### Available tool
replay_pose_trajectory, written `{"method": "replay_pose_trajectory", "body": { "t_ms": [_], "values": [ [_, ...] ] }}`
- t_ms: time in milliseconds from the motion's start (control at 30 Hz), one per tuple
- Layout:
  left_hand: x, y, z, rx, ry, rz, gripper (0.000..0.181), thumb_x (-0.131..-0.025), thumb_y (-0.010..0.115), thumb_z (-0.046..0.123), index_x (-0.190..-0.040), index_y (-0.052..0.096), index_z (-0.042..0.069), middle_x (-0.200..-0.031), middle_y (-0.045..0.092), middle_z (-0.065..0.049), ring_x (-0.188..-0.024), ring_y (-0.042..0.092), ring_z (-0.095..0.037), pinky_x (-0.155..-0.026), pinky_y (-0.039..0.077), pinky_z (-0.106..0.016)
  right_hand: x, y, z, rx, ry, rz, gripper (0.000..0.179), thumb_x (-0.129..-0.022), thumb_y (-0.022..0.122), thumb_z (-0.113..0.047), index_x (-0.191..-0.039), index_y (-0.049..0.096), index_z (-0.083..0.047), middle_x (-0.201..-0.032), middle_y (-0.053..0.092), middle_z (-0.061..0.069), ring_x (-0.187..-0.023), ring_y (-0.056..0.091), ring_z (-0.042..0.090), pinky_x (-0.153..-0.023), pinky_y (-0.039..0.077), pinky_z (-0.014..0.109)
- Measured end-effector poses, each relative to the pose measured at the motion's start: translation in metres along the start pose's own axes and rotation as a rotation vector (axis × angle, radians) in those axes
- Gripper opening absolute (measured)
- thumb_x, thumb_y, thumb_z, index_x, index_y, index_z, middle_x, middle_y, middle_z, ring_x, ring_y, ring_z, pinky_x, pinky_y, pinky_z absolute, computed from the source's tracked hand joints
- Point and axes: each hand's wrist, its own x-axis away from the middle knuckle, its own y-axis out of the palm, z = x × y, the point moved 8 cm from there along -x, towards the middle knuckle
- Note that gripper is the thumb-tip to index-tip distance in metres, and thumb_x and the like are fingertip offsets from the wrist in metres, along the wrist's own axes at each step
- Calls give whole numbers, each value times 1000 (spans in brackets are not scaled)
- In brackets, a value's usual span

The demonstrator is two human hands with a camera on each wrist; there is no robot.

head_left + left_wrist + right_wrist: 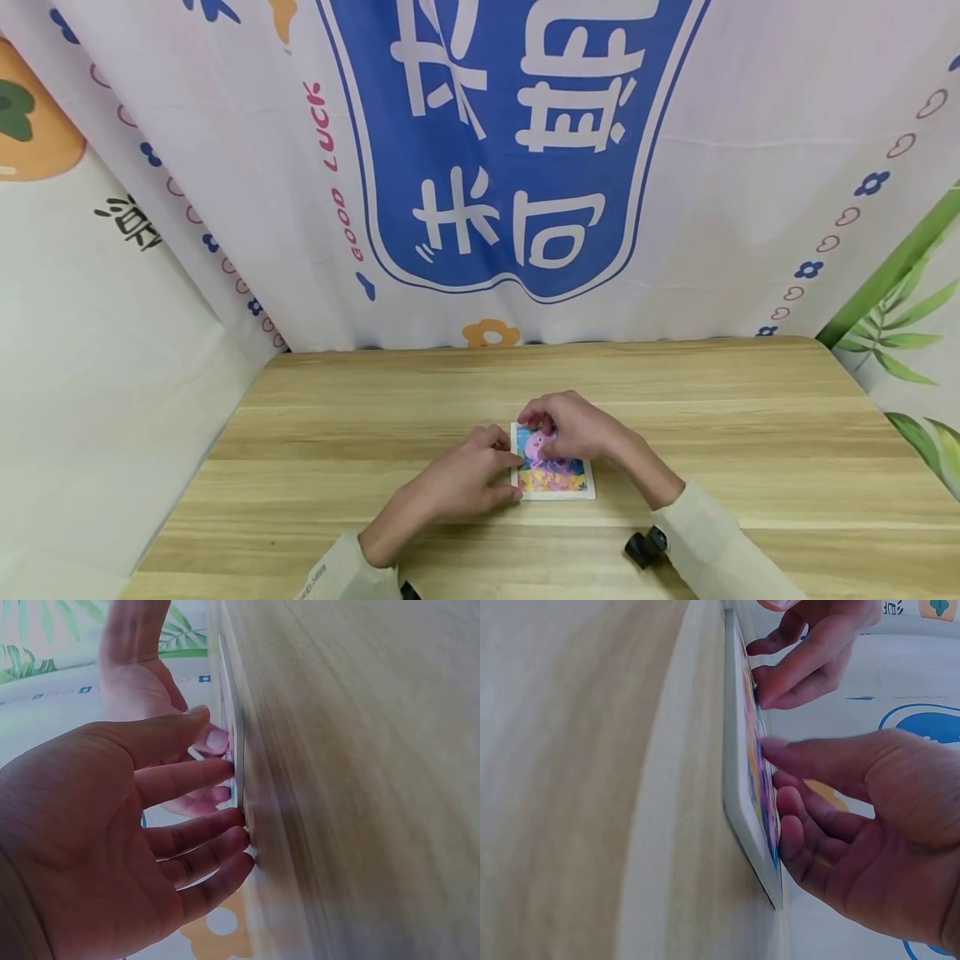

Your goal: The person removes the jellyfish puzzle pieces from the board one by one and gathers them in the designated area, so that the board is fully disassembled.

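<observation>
A small, thin picture board (557, 493) with a white border lies flat on the wooden table. Its print shows a pink octopus-like figure on blue and yellow. At its left edge my left hand (468, 477) rests with fingers spread and fairly straight, fingertips touching the board's edge and the tabletop. Over the upper part of the picture is my right hand (576, 427), its thumb and curled fingers touching the printed face (751, 761). Whether a separate piece sits between those right fingers is hidden. The right hand covers the board's upper right part.
The wooden table (337, 417) extends around the board on all sides. Behind it hangs a white cloth (720, 208) with a blue printed panel. A black device (647, 547) is worn at the right wrist.
</observation>
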Motion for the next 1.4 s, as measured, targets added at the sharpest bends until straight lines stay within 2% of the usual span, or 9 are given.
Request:
{"method": "replay_pose_trajectory", "body": {
  "t_ms": [233,500,833,1167,1267,1400],
  "values": [
    [0,-3,4,0,30,44,36,-99,79,31,-130,79,12,-131,67,-8,-119,58,-17,-103,55,-35,0,3,-2,-41,-1,-49,45,-82,84,7,-124,75,-5,-107,72,1,-95,61,15,-84,55,27],
    [1,-2,4,-43,11,50,35,-98,81,29,-129,80,14,-132,67,-7,-119,60,-17,-103,57,-35,1,-3,1,22,6,33,39,-84,85,2,-121,76,-5,-112,74,3,-97,63,14,-86,55,27],
    [1,0,5,-54,4,39,38,-97,81,31,-132,78,15,-134,67,-8,-120,59,-19,-102,56,-35,2,-2,2,57,27,46,37,-85,89,-11,-119,77,-5,-105,70,2,-97,60,16,-87,54,33],
    [0,1,6,-92,17,43,38,-98,81,33,-131,79,15,-134,67,-9,-117,60,-19,-101,56,-34,-1,0,-1,40,36,54,43,-84,90,-7,-124,75,-6,-107,72,2,-97,61,15,-87,55,32],
    [0,2,5,-78,1,36,41,-98,80,33,-134,77,13,-137,66,-9,-122,61,-21,-108,55,-38,-1,-1,-1,37,41,67,42,-84,89,-6,-123,75,-6,-104,73,1,-96,63,14,-85,56,31],
    [-1,4,2,-62,-17,28,46,-99,79,34,-139,74,11,-141,64,-9,-127,60,-22,-112,54,-40,-2,-3,0,22,42,82,40,-84,87,-2,-122,76,-5,-103,74,0,-94,65,14,-85,58,30]
  ]
}}
